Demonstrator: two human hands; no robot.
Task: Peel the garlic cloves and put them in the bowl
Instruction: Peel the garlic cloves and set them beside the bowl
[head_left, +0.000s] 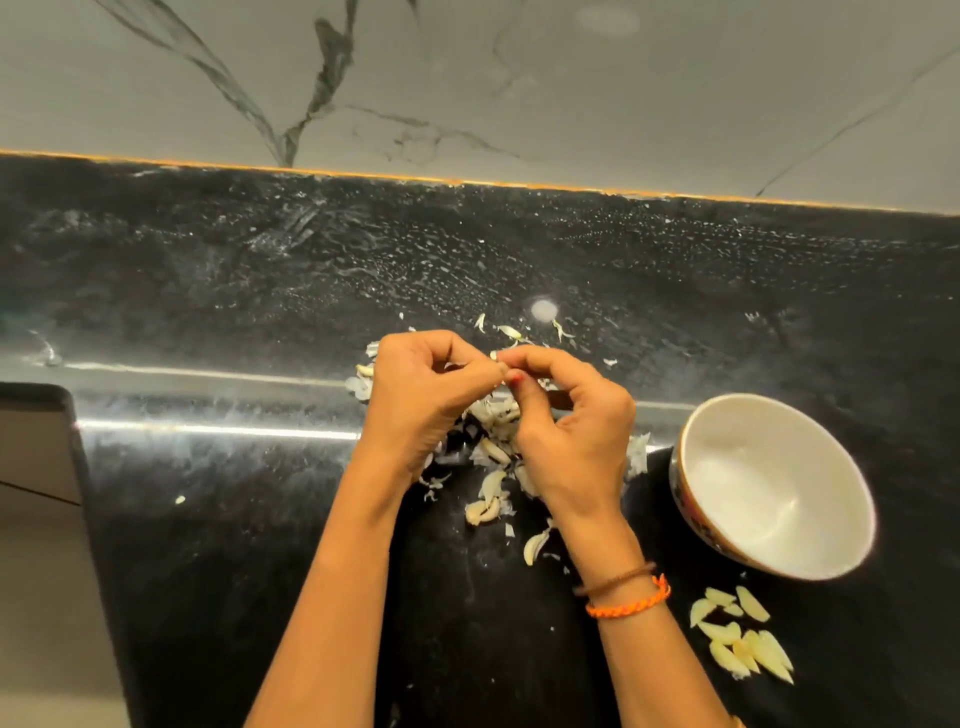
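Head view — two hands (431, 395) (566, 426), one bowl (779, 488), about nine peeled cloves (743, 639)

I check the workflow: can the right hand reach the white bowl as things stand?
Probably yes. The bowl stands just right of the right hand, with bare countertop between them; both hands now pinch something small.

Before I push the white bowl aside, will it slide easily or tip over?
The white bowl already leans on its rounded side, so a push would likely rock or roll it. It looks empty, so probably light. The polished black counter seems smooth; it may slide toward the peeled cloves nearby.
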